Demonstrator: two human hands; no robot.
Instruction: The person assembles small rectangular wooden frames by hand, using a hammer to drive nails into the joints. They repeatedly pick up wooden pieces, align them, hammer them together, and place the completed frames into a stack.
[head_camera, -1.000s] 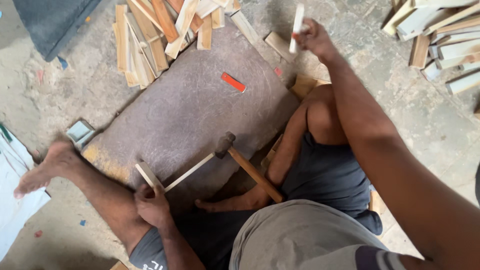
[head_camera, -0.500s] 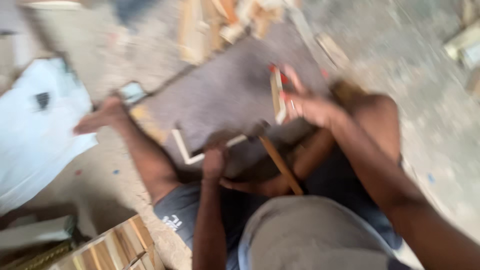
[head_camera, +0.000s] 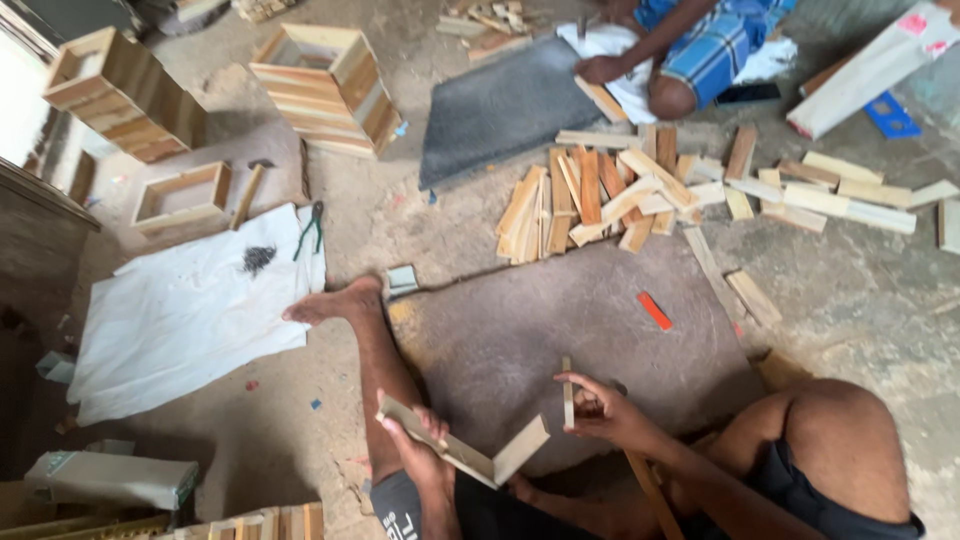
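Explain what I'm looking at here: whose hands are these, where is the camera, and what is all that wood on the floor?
There is no machine here. One camera is worn on a person's head and looks down, so the legs and hands at the bottom belong to the wearer, who sits on the floor.

The left hand holds two thin wooden slats joined at a corner. The fingers of the right hand pinch a single short slat upright.

Under the hands lies a grey mat with a small red piece on it. Beyond it is a loose pile of slats. To the left lie a white sheet and finished wooden boxes. At the top, another person works on a second mat.
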